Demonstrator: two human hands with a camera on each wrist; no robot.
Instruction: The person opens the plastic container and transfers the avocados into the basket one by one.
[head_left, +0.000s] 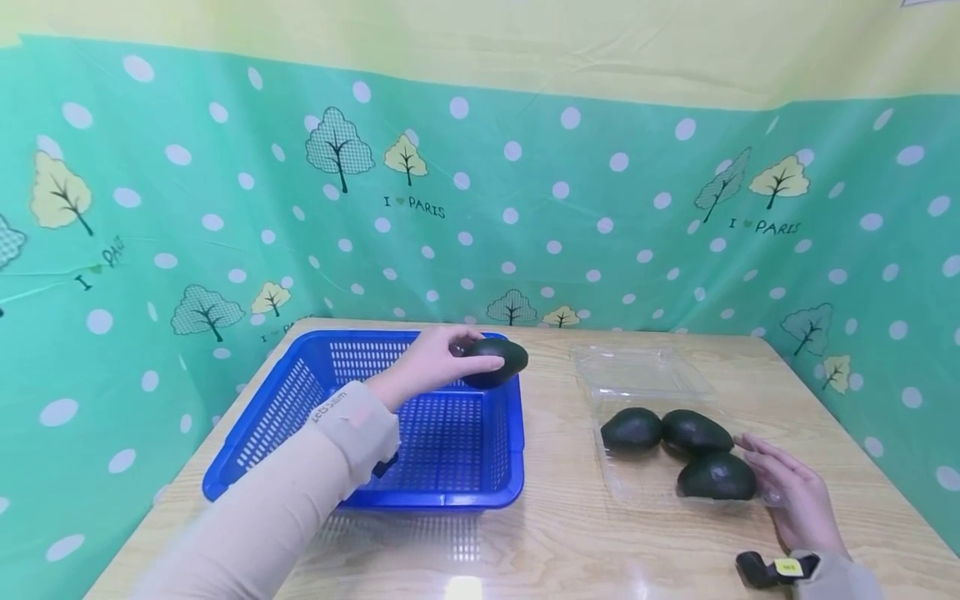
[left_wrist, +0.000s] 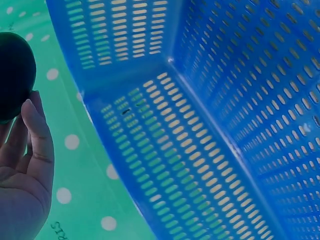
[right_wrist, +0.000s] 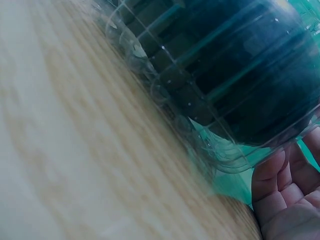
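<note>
My left hand (head_left: 442, 358) holds a dark green avocado (head_left: 498, 363) above the back right corner of a blue plastic basket (head_left: 517, 467). In the left wrist view the thumb and fingers curl round the avocado's lower end, and much of that avocado (left_wrist: 15, 75) is cut off by the frame edge. Farther right, a clear plastic clamshell container (head_left: 622, 492) lies with its lid open, three more avocados inside, one in front (head_left: 716, 477). My right hand (head_left: 798, 496) holds the container's right edge, its fingertips beside the avocados. The right wrist view shows fingers (right_wrist: 270, 175) at the clear rim.
The basket has slotted walls and takes up the left part of the wooden table (head_left: 555, 533). The container's lid (head_left: 637, 371) lies folded back toward the table's far edge. A green dotted curtain (head_left: 510, 208) hangs behind the table and along both sides.
</note>
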